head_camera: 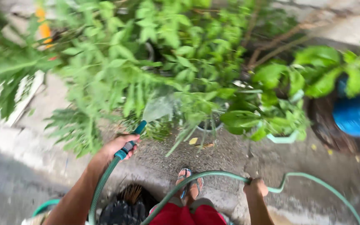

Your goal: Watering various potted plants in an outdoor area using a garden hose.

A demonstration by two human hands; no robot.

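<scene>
Watering in hand: left hand [117, 148] clenched around the green hose [105, 183] just behind the blue nozzle [135, 133], spray fanning into the potted plants [176, 66] ahead; right hand [256, 187] grips a slack loop; judging next, sweep rightward toward the blue pot [355, 116]

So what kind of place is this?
Most likely an outdoor yard or patio garden. Leafy potted plants crowd a rough concrete floor, and the left hand holds a green garden hose spraying water; the right hand grips the hose further along.
</scene>
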